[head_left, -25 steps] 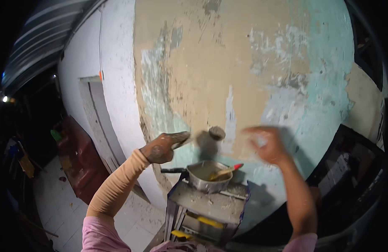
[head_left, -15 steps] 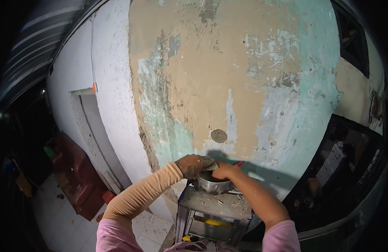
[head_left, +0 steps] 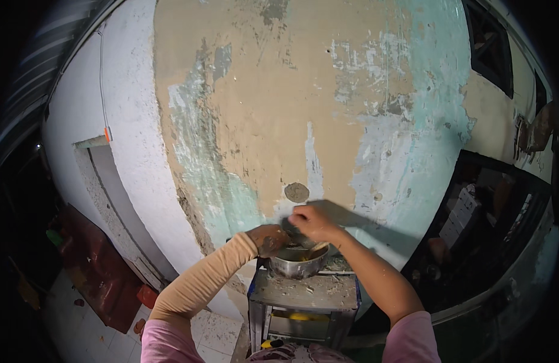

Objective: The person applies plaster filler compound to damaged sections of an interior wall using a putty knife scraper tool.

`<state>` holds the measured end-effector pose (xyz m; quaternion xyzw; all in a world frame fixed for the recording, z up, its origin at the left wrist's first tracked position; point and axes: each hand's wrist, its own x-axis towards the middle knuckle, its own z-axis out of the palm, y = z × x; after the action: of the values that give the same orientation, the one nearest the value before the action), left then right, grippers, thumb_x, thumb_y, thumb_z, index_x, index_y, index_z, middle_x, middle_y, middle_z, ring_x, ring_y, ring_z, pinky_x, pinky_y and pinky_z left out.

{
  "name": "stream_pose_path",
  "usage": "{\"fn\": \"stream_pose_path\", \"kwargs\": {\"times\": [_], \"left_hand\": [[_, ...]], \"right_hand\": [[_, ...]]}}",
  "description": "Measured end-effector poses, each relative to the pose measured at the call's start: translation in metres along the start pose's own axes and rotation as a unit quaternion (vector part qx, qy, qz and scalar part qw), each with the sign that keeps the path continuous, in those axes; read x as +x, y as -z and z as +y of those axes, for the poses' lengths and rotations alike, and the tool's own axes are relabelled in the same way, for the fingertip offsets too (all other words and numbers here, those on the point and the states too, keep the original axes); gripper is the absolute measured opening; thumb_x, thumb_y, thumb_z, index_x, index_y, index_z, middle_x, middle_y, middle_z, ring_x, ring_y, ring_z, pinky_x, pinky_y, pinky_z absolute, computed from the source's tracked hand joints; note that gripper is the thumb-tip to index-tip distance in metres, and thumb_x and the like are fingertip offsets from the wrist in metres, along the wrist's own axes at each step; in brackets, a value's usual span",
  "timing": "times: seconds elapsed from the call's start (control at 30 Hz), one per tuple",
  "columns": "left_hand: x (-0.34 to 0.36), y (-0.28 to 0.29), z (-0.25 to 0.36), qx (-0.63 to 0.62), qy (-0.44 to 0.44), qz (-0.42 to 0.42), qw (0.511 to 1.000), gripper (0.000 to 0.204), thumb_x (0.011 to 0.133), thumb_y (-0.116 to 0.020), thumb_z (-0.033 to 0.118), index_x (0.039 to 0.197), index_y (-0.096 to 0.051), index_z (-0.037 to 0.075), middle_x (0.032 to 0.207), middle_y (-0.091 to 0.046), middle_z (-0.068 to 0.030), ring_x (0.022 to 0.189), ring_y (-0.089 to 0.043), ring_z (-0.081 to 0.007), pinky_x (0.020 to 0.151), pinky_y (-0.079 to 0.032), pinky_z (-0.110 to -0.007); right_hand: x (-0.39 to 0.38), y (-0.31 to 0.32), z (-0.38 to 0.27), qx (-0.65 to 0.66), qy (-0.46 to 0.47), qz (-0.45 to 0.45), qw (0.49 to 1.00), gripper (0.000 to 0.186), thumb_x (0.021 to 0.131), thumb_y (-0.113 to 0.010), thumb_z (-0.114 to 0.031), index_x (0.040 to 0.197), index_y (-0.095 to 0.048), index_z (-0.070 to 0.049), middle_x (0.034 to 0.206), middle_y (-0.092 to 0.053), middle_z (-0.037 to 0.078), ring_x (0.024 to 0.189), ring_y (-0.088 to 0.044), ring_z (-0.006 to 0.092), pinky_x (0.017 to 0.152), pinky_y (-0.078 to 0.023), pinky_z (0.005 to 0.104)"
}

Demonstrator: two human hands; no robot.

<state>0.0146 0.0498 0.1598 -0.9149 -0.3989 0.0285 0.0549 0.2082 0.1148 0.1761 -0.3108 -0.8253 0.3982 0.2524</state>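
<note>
Hands are close together right over the metal pan [head_left: 296, 267]: left hand [head_left: 268, 239] curled inward, right hand [head_left: 314, 222] bunched up just beside it, though it's too blurry to tell what either one is pinching. A wooden-handled brush [head_left: 317, 248] leans inside the pan, which sits on a flake-littered stand [head_left: 312, 293] by the patchy wall [head_left: 264, 121]. I'd keep both hands low so drips land inside.
</note>
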Motion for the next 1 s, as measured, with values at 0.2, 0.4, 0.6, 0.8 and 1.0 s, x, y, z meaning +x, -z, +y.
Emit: {"fn": "stream_pose_path", "kwargs": {"times": [0.2,0.4,0.6,0.8,1.0], "left_hand": [[0.092,-0.123,-0.064,0.089,-0.090,-0.284,0.950,0.023,0.084,-0.070,0.021,0.098,-0.074,0.004,0.105,-0.073,-0.0111,0.094,-0.067,-0.0242,0.082,-0.052,-0.035],[0.085,-0.077,-0.025,0.044,-0.157,-0.350,0.922,0.030,0.086,-0.071,0.023,0.109,-0.072,0.004,0.115,-0.071,-0.0096,0.101,-0.066,-0.0248,0.087,-0.051,-0.035],[0.050,-0.077,-0.019,-0.138,0.127,-0.219,0.958,0.039,0.092,-0.060,0.031,0.118,-0.069,0.005,0.125,-0.067,-0.0093,0.108,-0.063,-0.0248,0.091,-0.049,-0.038],[0.050,-0.083,-0.011,-0.070,0.052,-0.306,0.948,0.038,0.094,-0.057,0.031,0.121,-0.069,0.006,0.127,-0.066,-0.0095,0.111,-0.063,-0.0256,0.095,-0.048,-0.038],[0.061,-0.048,-0.008,0.033,-0.036,-0.387,0.921,0.037,0.096,-0.055,0.031,0.123,-0.068,0.008,0.128,-0.065,-0.0097,0.113,-0.062,-0.0264,0.098,-0.046,-0.038]], "right_hand": [[-0.004,-0.025,0.025,-0.329,-0.015,-0.205,0.922,0.040,0.088,-0.050,-0.013,0.125,-0.056,-0.001,0.115,-0.065,0.026,0.109,-0.061,0.0426,0.090,-0.049,0.0470],[0.010,-0.026,0.019,-0.394,-0.055,-0.299,0.867,0.035,0.083,-0.051,-0.009,0.109,-0.069,0.005,0.122,-0.063,0.026,0.115,-0.061,0.0375,0.094,-0.050,0.0409],[0.010,-0.025,0.029,-0.106,-0.045,-0.220,0.969,0.038,0.087,-0.053,-0.014,0.120,-0.064,0.000,0.120,-0.064,0.026,0.114,-0.060,0.0409,0.091,-0.050,0.0401],[-0.023,-0.029,-0.009,-0.318,-0.010,-0.140,0.937,0.036,0.081,-0.051,-0.009,0.108,-0.067,0.008,0.113,-0.066,0.026,0.103,-0.065,0.0418,0.086,-0.051,0.0464],[0.008,-0.025,-0.003,-0.429,-0.002,-0.257,0.866,0.034,0.080,-0.053,-0.014,0.101,-0.071,0.006,0.109,-0.069,0.025,0.103,-0.067,0.0371,0.085,-0.053,0.0430]]}}
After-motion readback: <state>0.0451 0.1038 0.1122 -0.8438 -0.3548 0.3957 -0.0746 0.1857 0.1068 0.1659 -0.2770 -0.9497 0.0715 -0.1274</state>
